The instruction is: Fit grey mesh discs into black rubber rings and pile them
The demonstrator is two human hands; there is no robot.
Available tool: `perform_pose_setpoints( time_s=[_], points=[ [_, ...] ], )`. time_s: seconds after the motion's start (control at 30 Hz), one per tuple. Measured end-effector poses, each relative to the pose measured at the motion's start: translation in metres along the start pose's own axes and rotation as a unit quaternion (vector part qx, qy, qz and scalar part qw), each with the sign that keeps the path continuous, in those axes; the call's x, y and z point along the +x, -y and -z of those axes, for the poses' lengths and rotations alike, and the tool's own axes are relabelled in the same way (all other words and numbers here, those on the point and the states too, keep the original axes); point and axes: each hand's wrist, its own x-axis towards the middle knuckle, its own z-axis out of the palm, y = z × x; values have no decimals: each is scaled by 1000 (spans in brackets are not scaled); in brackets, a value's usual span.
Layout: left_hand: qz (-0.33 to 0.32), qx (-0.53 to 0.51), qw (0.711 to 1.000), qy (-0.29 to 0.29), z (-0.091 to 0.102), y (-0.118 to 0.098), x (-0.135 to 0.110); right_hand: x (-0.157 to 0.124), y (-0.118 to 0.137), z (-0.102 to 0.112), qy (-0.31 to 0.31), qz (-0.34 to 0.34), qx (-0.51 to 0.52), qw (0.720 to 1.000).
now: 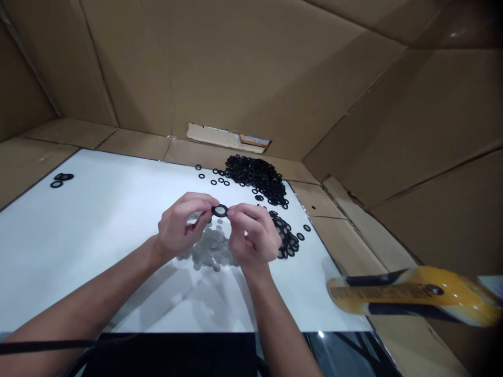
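Observation:
Between both hands, above the white board, a black ring [220, 211] with a pale centre is held up. My left hand [183, 222] pinches its left edge between thumb and fingertips. On the opposite edge, my right hand [254, 230] grips it the same way. Beneath the hands lies a heap of small translucent discs [214, 246], partly hidden by the fingers and wrists. Just right of my right hand sits a pile of black rings with pale centres [288, 241]. Farther back is a larger pile of black rings [257, 175], with several loose ones around it.
The white board [98, 230] lies inside cardboard walls [236, 68]. A few black rings [62, 179] are at its far left. A yellow and black tool handle [412, 293], blurred, juts in from the right. A slot [228, 137] is cut in the back cardboard.

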Motion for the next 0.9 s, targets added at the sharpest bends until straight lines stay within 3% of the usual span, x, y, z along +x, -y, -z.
perform_pose_setpoints(
  time_s=[0.27, 0.57, 0.73, 0.9],
  points=[
    [20, -15, 1000, -7, -2, 2, -4, 2, 6, 0, 16, 18, -10, 1000],
    [52, -25, 998, 15, -2, 1, -7, 2, 6, -2, 17, -23, 7, 1000],
    [104, 37, 994, -14, -9, -3, -12, 5, 4, -4, 26, -88, 45, 995],
    [153, 65, 986, 2, -10, -1, -18, 4, 2, -4, 72, -221, 91, 968]
  ],
)
